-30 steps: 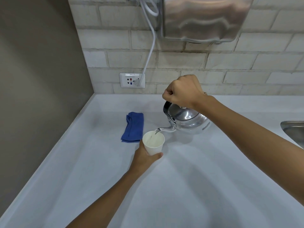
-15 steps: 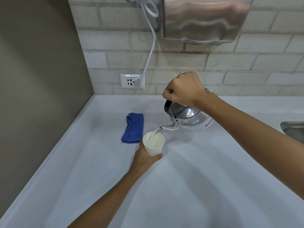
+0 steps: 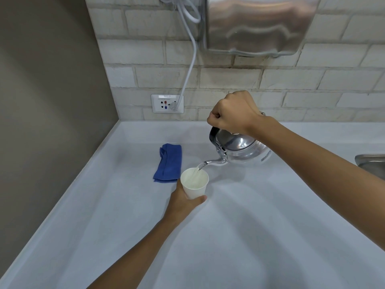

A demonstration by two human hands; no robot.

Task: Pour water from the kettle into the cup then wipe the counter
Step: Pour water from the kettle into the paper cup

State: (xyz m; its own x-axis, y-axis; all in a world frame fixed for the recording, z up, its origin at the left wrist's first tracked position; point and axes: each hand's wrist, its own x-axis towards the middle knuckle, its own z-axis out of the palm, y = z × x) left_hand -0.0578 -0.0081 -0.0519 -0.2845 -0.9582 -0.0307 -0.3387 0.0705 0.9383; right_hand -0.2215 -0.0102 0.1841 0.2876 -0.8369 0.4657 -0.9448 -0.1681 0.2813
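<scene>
Our right hand [image 3: 233, 113] fists the kettle [image 3: 239, 148] handle, pouring; left hand [image 3: 183, 202] wraps the cup [image 3: 194, 183] mid-desk [image 3: 250, 236], beside the cloth [image 3: 168, 162]. Overfilling or tipping harder risks spill.

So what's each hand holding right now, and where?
Right hand grips the kettle by its top handle; left hand holds the cup around its lower side.

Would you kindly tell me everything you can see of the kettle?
The kettle looks like polished metal, squat and rounded, with a domed lid, a black handle and a thin curved spout. The right hand grips the handle from above, tilting it spout-down. Water streams from the spout into the white cup, held by the left hand.
</scene>
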